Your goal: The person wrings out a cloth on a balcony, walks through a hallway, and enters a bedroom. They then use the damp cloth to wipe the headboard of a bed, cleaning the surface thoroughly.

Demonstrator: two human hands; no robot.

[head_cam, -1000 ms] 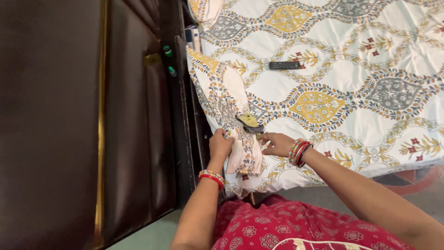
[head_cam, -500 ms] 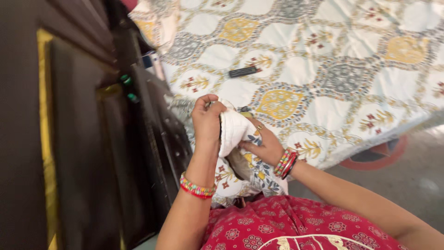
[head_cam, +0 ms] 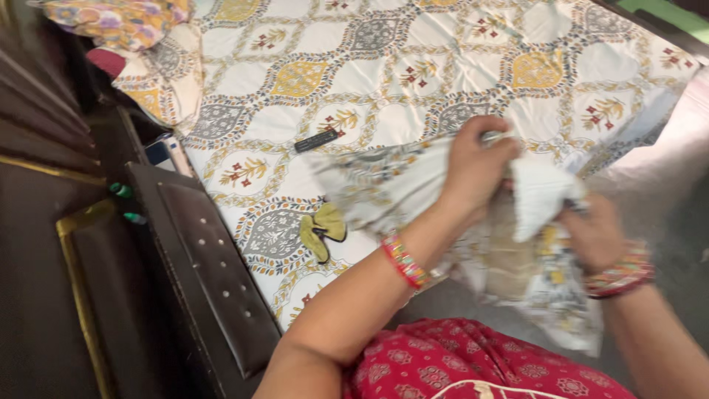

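Left hand (head_cam: 476, 166): fingers clenched on the upper edge of a patterned pillow (head_cam: 443, 199), which is lifted clear of the bed (head_cam: 413, 66) and held over its near edge. Right hand (head_cam: 594, 236): fingers grasping the white inner cloth of the pillow at its right side; the view is blurred here. A yellow hair bow (head_cam: 323, 230) lies on the bedsheet, just left of the pillow. A black remote control (head_cam: 317, 140) lies farther up the bed. A dark padded headboard (head_cam: 207, 273) stands at left.

Bare arms, bangles, red dress.
I see beaded multicolour bangles (head_cam: 405, 261) on my left wrist, red-gold bangles (head_cam: 622, 272) on the right, and a red flower-print dress (head_cam: 473, 366).
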